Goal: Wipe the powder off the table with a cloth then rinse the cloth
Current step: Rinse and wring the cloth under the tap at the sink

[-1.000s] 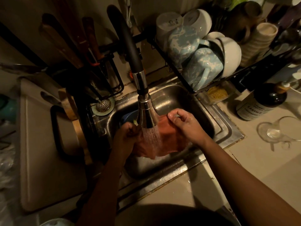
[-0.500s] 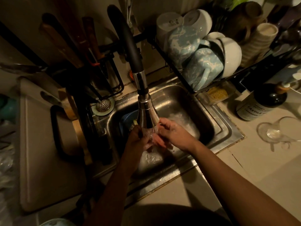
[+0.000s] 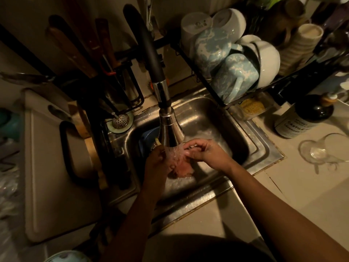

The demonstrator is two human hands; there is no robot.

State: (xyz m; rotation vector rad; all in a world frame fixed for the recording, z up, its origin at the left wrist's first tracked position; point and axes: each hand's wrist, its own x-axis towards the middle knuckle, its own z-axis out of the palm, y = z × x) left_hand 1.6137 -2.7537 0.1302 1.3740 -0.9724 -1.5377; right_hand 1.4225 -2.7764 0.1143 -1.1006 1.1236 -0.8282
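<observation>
Gripping from both sides, your left hand [image 3: 157, 161] and right hand [image 3: 205, 155] bunch the cloth [image 3: 182, 168] under the tap [image 3: 170, 129] spray, above the sink [image 3: 264, 146]. It lies between them, equally near; wringing likely follows.

Only one thing here has words you can read. The dark bottle [image 3: 311, 112] on the counter to the right of the sink has a pale label [image 3: 290, 127], and it says "CASTILE" in big letters. The other lines on it are too small and blurry to read.
</observation>
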